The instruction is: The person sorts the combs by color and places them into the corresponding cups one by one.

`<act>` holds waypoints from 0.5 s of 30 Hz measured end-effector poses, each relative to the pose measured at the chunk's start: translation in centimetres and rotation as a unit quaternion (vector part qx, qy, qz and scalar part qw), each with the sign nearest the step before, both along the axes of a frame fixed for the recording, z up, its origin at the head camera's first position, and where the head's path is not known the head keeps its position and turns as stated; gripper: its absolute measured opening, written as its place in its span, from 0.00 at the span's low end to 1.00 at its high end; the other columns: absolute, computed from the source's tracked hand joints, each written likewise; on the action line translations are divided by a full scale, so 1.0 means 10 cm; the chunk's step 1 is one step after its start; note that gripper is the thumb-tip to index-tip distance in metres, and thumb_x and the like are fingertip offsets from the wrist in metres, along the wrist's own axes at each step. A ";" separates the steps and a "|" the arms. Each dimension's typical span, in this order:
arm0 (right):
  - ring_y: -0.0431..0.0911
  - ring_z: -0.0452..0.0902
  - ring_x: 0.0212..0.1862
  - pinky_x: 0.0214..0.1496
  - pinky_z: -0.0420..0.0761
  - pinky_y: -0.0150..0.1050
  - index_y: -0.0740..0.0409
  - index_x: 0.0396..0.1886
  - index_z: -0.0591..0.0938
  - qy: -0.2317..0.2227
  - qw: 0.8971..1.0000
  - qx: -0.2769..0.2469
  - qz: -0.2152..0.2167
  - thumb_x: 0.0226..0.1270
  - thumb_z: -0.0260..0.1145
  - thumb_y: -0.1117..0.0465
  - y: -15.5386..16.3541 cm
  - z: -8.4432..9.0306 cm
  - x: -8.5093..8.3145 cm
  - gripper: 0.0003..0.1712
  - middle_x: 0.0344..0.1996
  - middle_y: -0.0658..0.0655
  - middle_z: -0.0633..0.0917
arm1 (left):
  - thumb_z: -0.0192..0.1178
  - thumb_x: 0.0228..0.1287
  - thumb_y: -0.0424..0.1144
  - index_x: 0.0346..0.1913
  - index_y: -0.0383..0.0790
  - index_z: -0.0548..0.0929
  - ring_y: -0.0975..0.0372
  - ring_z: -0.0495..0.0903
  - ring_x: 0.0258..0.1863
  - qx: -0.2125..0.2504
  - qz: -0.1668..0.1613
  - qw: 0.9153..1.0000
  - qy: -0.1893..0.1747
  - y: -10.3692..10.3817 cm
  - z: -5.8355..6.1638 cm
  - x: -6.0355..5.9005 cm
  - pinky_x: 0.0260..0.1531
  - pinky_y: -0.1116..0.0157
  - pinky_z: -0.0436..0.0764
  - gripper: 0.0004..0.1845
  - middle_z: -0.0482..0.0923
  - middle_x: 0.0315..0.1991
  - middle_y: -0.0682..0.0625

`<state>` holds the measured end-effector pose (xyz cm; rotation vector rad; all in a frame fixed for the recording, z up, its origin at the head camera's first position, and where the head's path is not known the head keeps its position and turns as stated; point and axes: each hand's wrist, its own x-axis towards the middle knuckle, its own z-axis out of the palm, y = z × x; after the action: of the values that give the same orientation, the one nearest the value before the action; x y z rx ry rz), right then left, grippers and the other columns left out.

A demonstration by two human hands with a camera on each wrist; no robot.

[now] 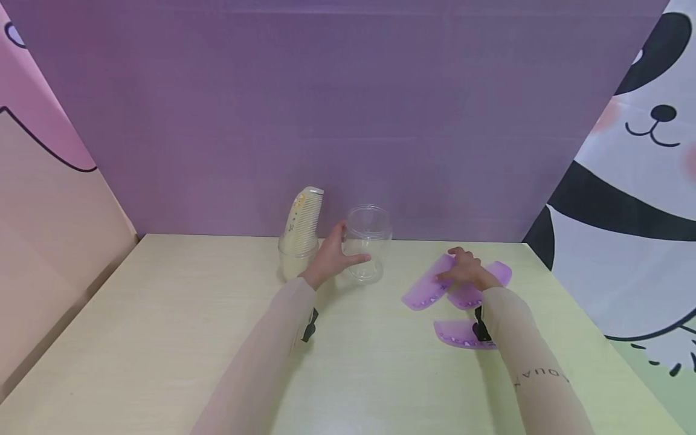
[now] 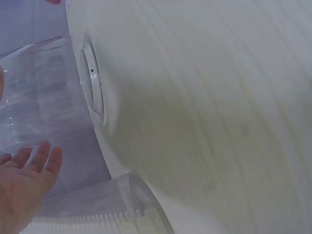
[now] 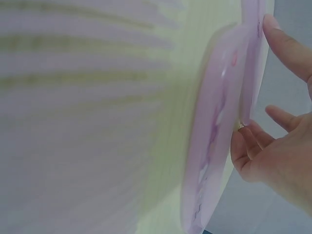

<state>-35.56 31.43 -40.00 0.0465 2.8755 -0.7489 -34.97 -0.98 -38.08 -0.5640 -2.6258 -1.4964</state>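
Observation:
At the back middle, a clear plastic jar (image 1: pixel 370 238) stands with my left hand (image 1: pixel 333 260) around its left side. The thumb lies across the jar's front and the fingers reach behind it; the left wrist view shows the fingers at its wall. My right hand (image 1: pixel 466 270) is over the purple combs, fingers and thumb at the upper end of the left comb (image 1: pixel 424 290). A second purple comb (image 1: pixel 499 272) lies partly hidden under that hand. Nearer the front rests a third purple comb (image 1: pixel 457 334), partly covered by the right wrist.
Left of the jar, a clear cup (image 1: pixel 290 266) holds upright cream combs (image 1: pixel 303 217); it stands close beside the left hand. A purple wall (image 1: pixel 348 121) rises behind the pale table (image 1: pixel 163 338).

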 end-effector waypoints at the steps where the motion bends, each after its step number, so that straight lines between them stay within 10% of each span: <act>1: 0.71 0.55 0.57 0.58 0.63 0.64 0.70 0.67 0.52 -0.002 1.000 -0.004 -0.001 0.50 0.69 0.52 0.00 0.00 0.00 0.52 0.57 0.78 0.60 | 0.70 0.47 0.48 0.70 0.39 0.48 0.52 0.64 0.62 0.000 0.000 1.000 -0.002 0.00 0.00 0.00 0.64 0.58 0.67 0.52 0.58 0.68 0.43; 15: 0.71 0.57 0.59 0.62 0.62 0.62 0.74 0.66 0.49 0.000 1.000 -0.014 -0.013 0.53 0.68 0.53 -0.04 0.01 0.05 0.52 0.58 0.79 0.61 | 0.70 0.47 0.48 0.70 0.40 0.48 0.52 0.64 0.63 -0.005 -0.008 1.000 0.002 -0.02 -0.04 -0.04 0.64 0.58 0.67 0.53 0.57 0.68 0.44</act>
<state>-35.06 31.01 -39.85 0.0788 2.8701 -0.7926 -35.37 -1.15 -38.45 -0.5884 -2.6338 -1.4856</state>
